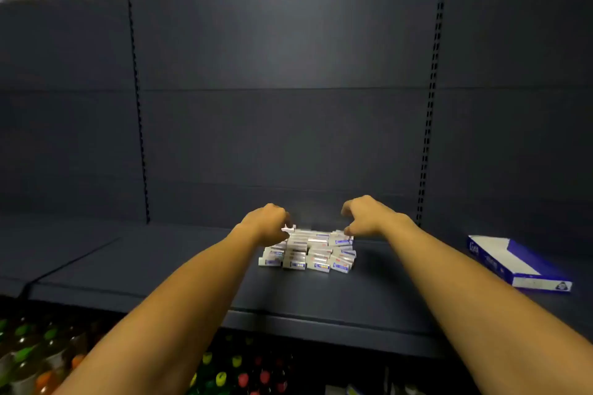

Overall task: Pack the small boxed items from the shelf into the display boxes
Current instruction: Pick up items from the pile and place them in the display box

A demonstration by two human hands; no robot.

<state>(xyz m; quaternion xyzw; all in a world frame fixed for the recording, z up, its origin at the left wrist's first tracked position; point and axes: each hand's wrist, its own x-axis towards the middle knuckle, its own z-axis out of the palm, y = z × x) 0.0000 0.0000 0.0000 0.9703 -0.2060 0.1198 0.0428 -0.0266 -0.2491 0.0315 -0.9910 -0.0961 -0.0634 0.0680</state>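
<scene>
Many small rectangular cardboard boxes (308,252)

The dark shelf (160,266) lies bare to the left of the heap of small boxes (308,252) at frame centre, and bare in front of it down to the shelf's front edge. To the right, bare shelf runs as far as the blue-and-white display box (519,263) at the right edge, well apart from the heap. Behind the heap the back panel (288,122) closes the way. Both hands crowd the heap's top corners.
</scene>
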